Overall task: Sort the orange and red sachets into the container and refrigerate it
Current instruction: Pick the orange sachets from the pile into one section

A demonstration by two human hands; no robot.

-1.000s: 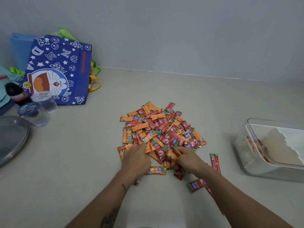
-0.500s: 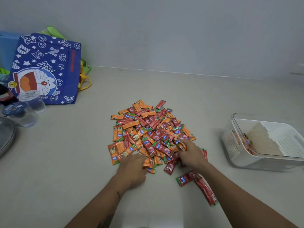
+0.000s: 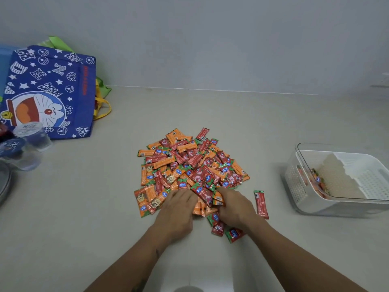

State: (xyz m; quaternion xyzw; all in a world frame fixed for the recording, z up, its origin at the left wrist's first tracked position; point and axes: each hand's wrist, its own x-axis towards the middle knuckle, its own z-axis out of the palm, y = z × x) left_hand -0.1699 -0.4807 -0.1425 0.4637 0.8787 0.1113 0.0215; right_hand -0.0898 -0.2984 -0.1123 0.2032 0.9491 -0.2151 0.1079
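Note:
A heap of orange and red sachets [image 3: 189, 165] lies in the middle of the counter. My left hand [image 3: 176, 213] rests on the heap's near edge, its thumb and fingers curled over a small bunch of orange sachets [image 3: 200, 208]. Just to its right, my right hand [image 3: 235, 207] pinches a sachet at the heap's near edge with curled fingers. Loose red sachets [image 3: 233, 233] lie by my right wrist, and a single red sachet [image 3: 261, 204] lies to the right. The clear container [image 3: 311, 207] with a white perforated insert stands at the right, a few sachets inside.
A blue cartoon tote bag [image 3: 52, 91] leans against the wall at the back left. Clear lidded cups [image 3: 31, 140] and the rim of a metal lid [image 3: 4, 182] stand at the left edge. A pale wall backs the counter.
My right hand has drawn in leftward toward my left hand at the heap's near edge. My left hand has closed over orange sachets. The view has shifted slightly.

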